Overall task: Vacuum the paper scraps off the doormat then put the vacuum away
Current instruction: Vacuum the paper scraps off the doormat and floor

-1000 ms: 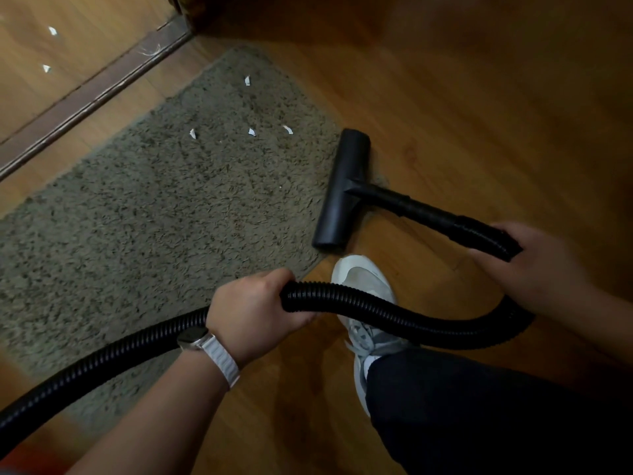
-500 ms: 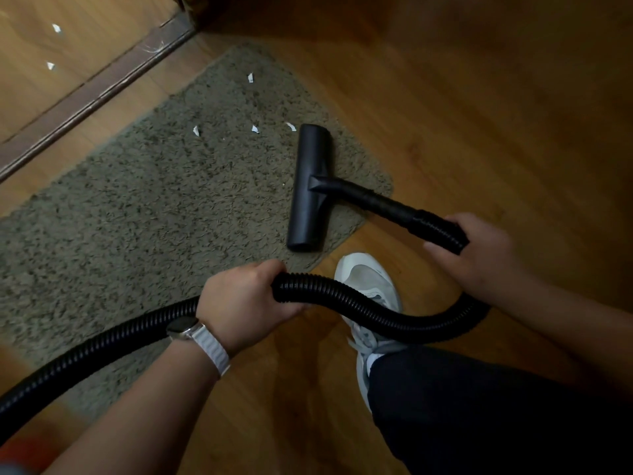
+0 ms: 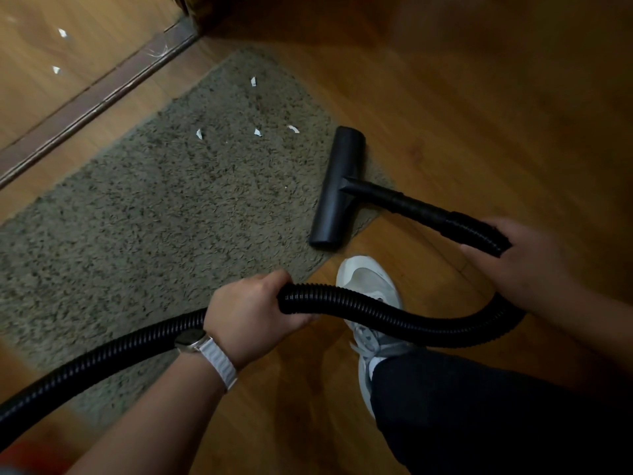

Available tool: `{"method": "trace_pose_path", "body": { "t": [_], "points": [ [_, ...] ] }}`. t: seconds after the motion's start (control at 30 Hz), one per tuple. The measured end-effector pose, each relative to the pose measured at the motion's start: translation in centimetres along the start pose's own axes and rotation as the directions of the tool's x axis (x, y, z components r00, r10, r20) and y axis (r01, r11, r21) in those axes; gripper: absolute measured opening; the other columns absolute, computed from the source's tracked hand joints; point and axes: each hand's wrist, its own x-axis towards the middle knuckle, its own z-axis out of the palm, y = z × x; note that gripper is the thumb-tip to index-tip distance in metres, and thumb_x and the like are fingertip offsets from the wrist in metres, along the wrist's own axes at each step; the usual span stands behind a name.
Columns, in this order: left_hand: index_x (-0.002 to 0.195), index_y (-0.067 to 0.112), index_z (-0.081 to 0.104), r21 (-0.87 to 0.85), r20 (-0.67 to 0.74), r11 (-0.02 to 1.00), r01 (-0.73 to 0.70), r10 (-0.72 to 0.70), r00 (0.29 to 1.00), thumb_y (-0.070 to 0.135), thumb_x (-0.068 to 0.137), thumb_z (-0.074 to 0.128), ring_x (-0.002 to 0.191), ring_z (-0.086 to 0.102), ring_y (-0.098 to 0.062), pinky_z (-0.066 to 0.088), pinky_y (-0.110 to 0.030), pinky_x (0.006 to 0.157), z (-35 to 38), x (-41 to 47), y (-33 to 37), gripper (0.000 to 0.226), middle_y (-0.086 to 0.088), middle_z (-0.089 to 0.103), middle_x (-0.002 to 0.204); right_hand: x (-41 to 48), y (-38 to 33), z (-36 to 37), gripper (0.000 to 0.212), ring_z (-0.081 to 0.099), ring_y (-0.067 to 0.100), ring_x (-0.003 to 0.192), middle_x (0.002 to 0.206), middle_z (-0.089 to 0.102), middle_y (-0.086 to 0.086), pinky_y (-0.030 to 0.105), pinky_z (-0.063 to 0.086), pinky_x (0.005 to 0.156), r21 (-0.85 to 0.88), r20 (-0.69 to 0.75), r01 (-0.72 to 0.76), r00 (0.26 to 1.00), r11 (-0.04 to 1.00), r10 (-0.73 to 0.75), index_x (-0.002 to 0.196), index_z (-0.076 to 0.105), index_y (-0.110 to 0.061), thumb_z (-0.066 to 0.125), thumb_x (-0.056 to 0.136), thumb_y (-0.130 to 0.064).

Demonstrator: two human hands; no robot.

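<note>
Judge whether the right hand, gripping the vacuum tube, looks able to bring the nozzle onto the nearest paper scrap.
Probably yes. The right hand grips the tube, the nozzle rests on the doormat, and the nearest scrap lies just past its far end with only bare mat between.

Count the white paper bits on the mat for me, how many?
4 paper scraps on the doormat: one near its far edge, then three in a row, left, middle, right by the vacuum head. More may hide underneath it.

You're over a glossy orange-brown wood floor [image 3: 445, 108]; dark threshold strip [image 3: 102, 97] crosses top left, lighter floor [image 3: 109, 25] beyond, dim light.
</note>
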Motion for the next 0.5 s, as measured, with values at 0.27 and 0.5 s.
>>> {"method": "trace_pose_path", "body": {
  "t": [0.27, 0.5],
  "points": [
    [0.076, 0.031, 0.058, -0.004, 0.009, 1.000, -0.014, 0.014, 1.000, 0.084, 0.065, 0.048, 0.055, 0.063, -0.013, 0.030, -0.020, 0.044, 0.3, -0.2, -0.5, 0.055, 0.012, 0.061, 0.062, -0.4, -0.4, 1.5, 0.020, 0.056, 0.007, 0.073, 0.084, 0.061, -0.003, 0.026, 0.041, 0.057, 0.020, 0.004, 0.096, 0.995, 0.995, -0.096, 0.104, 0.061, -0.027, 0.072, 0.088, -0.024],
    [0.076, 0.030, 0.060, -0.018, 0.007, 1.000, -0.024, 0.024, 1.000, 0.080, 0.068, 0.048, 0.053, 0.060, -0.013, 0.031, -0.021, 0.043, -0.3, -0.8, -0.5, 0.053, 0.011, 0.060, 0.062, -0.3, -0.7, 1.8, 0.021, 0.057, 0.015, 0.073, 0.084, 0.063, 0.000, 0.027, 0.042, 0.059, -0.131, -0.016, 0.205, 0.978, 0.970, -0.209, 0.107, 0.067, -0.019, 0.071, 0.088, -0.026]
  ]
}}
